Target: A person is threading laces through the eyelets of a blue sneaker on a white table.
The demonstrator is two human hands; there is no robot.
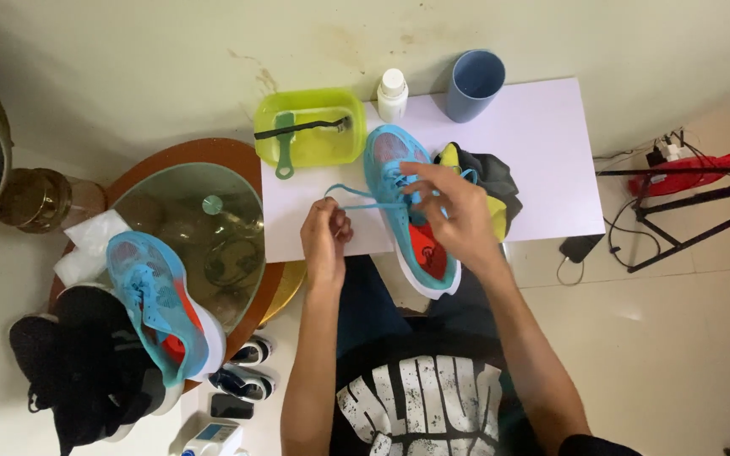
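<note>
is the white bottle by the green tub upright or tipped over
Upright: the white bottle stands on the white table, cap up, between the green tub and the blue cup.

Both my forearms go up from bottom of view, bare, elbows bent a bit outward. My left hand is closed in a loose fist, knuckles up, thumb and index pinched together, wrist straight. My right hand is further fwd and higher, palm down, wrist bent to the left, fingers spread and curled, tips pointing left. The two hands are near, not touching.
</note>
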